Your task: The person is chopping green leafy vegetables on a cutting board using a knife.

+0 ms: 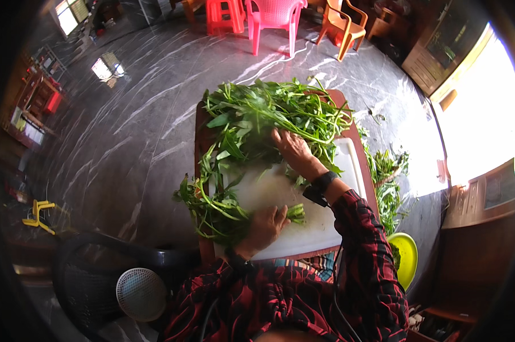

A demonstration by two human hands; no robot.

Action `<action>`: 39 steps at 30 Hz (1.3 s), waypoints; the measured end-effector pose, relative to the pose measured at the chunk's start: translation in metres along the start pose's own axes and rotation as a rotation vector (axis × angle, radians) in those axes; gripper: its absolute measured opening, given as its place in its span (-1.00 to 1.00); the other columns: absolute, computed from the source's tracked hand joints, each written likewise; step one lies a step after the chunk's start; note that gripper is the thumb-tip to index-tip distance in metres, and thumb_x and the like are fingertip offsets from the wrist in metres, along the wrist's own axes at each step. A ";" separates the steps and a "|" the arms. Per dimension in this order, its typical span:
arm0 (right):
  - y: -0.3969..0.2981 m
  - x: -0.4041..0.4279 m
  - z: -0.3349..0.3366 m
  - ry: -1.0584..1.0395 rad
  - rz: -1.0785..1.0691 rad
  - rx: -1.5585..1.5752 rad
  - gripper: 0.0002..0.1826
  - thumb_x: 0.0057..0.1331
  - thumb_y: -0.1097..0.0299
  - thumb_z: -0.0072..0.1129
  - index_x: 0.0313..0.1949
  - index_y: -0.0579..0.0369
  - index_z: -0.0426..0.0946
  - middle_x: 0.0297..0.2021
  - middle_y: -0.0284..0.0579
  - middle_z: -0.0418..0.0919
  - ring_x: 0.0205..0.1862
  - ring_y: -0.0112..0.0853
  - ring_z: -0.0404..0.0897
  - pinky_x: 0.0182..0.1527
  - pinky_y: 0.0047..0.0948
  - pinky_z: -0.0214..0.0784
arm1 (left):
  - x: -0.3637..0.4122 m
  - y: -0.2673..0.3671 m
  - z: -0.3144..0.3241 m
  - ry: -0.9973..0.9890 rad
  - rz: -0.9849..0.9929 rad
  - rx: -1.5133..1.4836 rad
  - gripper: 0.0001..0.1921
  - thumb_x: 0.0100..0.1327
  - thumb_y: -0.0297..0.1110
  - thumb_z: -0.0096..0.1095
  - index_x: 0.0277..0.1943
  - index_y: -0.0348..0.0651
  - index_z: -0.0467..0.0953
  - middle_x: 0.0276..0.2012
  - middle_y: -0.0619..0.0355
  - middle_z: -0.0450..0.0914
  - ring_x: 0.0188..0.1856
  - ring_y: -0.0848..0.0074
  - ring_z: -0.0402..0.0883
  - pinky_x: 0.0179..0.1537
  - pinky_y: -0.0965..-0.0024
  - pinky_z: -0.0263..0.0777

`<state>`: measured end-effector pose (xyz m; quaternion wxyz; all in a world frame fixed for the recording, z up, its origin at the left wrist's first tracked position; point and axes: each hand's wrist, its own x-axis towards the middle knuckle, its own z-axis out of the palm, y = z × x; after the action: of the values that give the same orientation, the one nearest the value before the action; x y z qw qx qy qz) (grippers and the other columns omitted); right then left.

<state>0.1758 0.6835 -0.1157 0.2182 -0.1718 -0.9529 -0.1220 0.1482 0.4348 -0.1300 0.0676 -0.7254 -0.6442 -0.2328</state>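
My left hand [264,228] is closed around a bunch of leafy green stems [297,213], which looks like water spinach. The stem ends stick out to the right of my fingers, and the leaves trail off to the left. Farther forward, my right hand [295,151] reaches into a large heap of the same greens [257,107]. Leaves and blur hide its fingertips, so its grip is unclear. Beneath both hands lies a white plastic board [317,239] with a raised rim. The board rests on a small brown table [201,128], and the heap covers the table's far end.
More greens [388,188] lie on the floor right of the table, near a yellow-green basin [405,260]. A black chair [86,265] and a round white mesh-covered object [141,295] are at lower left. Pink plastic chair [276,19] and wooden-coloured armchair [343,28] stand beyond.
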 end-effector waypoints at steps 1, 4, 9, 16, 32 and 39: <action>-0.003 -0.004 -0.006 0.020 -0.003 0.066 -0.28 0.07 0.45 0.07 0.27 0.16 0.11 -0.21 0.02 0.38 -0.19 -0.13 0.46 -0.16 -0.24 0.36 | 0.004 0.000 -0.001 -0.014 0.012 -0.010 -0.55 0.17 -0.13 0.21 0.04 -0.23 0.43 -0.29 0.05 0.39 -0.26 0.27 0.43 -0.27 0.22 0.32; -0.024 -0.017 -0.062 -0.130 0.036 0.400 -0.17 0.01 0.41 0.18 0.30 0.18 0.07 -0.17 0.06 0.36 -0.16 -0.09 0.44 -0.11 -0.22 0.34 | 0.000 -0.005 0.005 0.069 -0.018 -0.078 -0.53 0.11 -0.30 0.28 0.09 -0.23 0.42 -0.13 0.05 0.43 -0.14 0.28 0.45 -0.12 0.25 0.37; -0.037 -0.101 -0.130 -0.001 0.320 0.578 -0.51 0.06 0.42 0.24 0.02 0.12 0.35 -0.22 -0.02 0.40 -0.20 -0.10 0.47 -0.17 -0.22 0.38 | -0.001 0.001 0.005 0.019 0.080 -0.097 -0.56 0.15 -0.55 0.09 0.14 -0.22 0.42 -0.02 -0.04 0.48 -0.03 0.19 0.50 0.02 0.22 0.38; -0.035 -0.276 -0.159 0.437 1.197 0.569 -0.88 0.20 0.57 0.10 -0.27 0.13 0.53 -0.46 -0.11 0.52 -0.41 -0.45 0.51 -0.33 -0.50 0.37 | 0.000 -0.001 0.010 -0.012 0.213 0.088 -0.60 0.18 -0.47 0.10 0.11 -0.26 0.45 0.02 -0.14 0.46 -0.02 0.09 0.48 0.04 0.14 0.37; -0.050 -0.577 -0.115 -0.287 2.457 -0.014 -0.47 0.07 0.42 0.08 0.01 0.38 0.16 -0.01 0.35 0.42 0.05 0.13 0.45 0.13 -0.05 0.28 | 0.002 0.004 0.020 -0.110 0.068 -0.199 -0.69 0.06 -0.46 0.27 -0.10 -0.30 0.47 0.09 -0.18 0.39 0.15 0.02 0.36 0.17 0.11 0.28; -0.052 -0.587 -0.116 0.694 2.682 0.303 -0.91 0.04 0.47 -0.12 -0.44 0.19 0.27 -0.62 -0.05 0.39 -0.78 -0.34 0.31 -0.77 -0.35 0.15 | 0.009 0.007 0.018 -0.057 0.018 -0.204 -0.73 0.04 -0.44 0.30 -0.17 -0.25 0.47 0.01 -0.09 0.43 -0.01 0.10 0.41 0.04 0.16 0.36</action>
<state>0.6960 0.4394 -0.2913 0.4060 -0.8797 0.0352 0.2452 0.1603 0.4492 -0.1406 -0.0230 -0.7406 -0.6124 -0.2757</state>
